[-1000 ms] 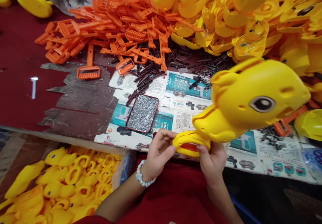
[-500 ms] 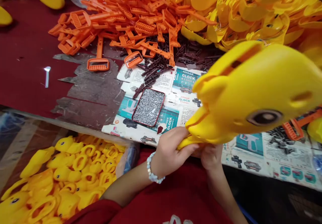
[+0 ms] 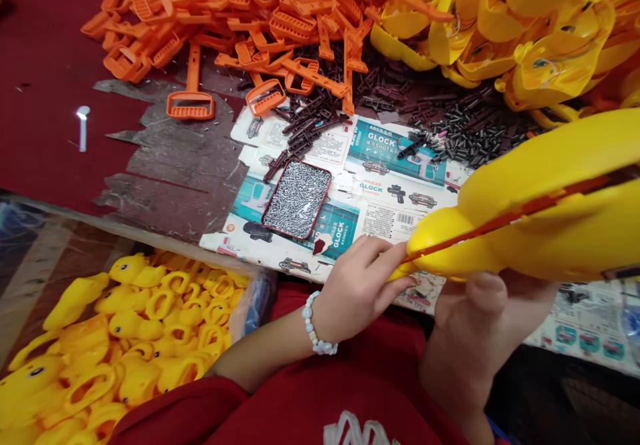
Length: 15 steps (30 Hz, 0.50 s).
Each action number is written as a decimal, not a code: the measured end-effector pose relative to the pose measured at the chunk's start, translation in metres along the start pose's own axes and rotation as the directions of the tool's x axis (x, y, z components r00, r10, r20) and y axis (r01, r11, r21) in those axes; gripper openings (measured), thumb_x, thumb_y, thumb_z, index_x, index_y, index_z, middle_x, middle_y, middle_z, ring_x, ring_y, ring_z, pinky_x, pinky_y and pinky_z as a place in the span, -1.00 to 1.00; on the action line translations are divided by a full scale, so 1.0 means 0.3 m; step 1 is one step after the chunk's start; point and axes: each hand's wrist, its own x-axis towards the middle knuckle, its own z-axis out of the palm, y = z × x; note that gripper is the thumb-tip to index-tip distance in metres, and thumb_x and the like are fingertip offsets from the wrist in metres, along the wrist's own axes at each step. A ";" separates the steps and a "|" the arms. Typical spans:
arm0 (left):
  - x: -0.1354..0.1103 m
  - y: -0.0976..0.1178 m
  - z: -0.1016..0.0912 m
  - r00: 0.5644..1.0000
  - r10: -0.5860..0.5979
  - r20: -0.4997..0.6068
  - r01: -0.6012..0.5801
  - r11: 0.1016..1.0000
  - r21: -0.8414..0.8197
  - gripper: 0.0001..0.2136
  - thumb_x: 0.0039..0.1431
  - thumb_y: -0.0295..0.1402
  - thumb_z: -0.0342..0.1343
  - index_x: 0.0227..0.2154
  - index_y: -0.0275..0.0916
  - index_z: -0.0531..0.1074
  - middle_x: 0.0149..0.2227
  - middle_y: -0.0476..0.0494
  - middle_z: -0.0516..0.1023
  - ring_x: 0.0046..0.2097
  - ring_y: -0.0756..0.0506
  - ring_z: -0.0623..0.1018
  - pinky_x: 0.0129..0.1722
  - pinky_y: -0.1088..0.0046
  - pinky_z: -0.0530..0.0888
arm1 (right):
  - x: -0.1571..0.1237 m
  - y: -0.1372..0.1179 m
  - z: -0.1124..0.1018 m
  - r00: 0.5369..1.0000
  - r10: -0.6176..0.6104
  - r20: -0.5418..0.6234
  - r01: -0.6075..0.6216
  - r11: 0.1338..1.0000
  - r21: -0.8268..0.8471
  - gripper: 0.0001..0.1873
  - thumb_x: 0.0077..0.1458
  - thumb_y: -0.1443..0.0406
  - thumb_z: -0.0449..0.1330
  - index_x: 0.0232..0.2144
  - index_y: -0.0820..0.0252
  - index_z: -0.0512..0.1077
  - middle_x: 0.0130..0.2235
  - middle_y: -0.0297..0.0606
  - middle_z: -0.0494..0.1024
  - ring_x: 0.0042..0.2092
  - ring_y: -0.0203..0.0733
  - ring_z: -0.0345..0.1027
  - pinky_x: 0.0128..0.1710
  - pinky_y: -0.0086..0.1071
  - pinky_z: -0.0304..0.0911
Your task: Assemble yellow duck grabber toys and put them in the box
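At the table edge (image 3: 150, 235), left hand (image 3: 357, 291) presses the yellow plastic duck (image 3: 540, 218), fingers together, right hand (image 3: 473, 328) cupped beneath.

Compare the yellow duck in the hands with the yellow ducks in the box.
The duck is lifted, held by the left hand and right hand; the ducks in the box lie heaped. The held duck is alone, while the boxed ducks crowd among yellow rings. Both are glossy yellow plastic.
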 end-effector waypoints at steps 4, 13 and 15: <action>0.000 -0.007 0.011 0.999 -0.002 0.033 0.002 1.000 -0.023 -0.72 0.28 -0.21 0.02 -0.14 -0.35 0.41 -0.36 -0.13 0.40 -0.31 -0.07 0.38 -0.35 0.45 0.40 | 0.005 0.004 0.006 0.998 -0.065 -0.017 0.063 0.991 -0.115 -0.22 0.05 0.16 0.31 0.22 0.15 0.04 0.18 -0.09 0.08 0.19 0.07 0.07 0.18 -0.08 0.16; 0.001 0.007 0.008 0.998 0.024 0.055 -0.017 0.992 -0.127 -0.59 0.29 -0.13 -0.03 -0.02 -0.38 0.38 -0.30 -0.23 0.50 -0.25 -0.12 0.44 -0.25 0.34 0.41 | 0.013 0.016 -0.003 0.982 -0.015 -0.191 -0.006 0.994 -0.107 -0.29 -0.09 0.18 0.39 0.09 0.14 0.24 0.05 -0.20 0.25 0.15 0.08 0.15 0.18 -0.01 0.15; 0.000 0.007 -0.004 0.992 -0.026 0.121 0.065 0.941 -0.333 -0.58 0.31 -0.13 -0.08 0.05 -0.34 0.35 -0.14 -0.29 0.54 -0.14 -0.15 0.48 -0.11 0.28 0.41 | 0.008 0.020 -0.009 0.981 -0.054 -0.189 0.040 0.996 -0.074 -0.34 -0.01 0.21 0.31 0.13 0.07 0.20 0.10 -0.25 0.20 0.19 0.07 0.09 0.21 -0.03 0.13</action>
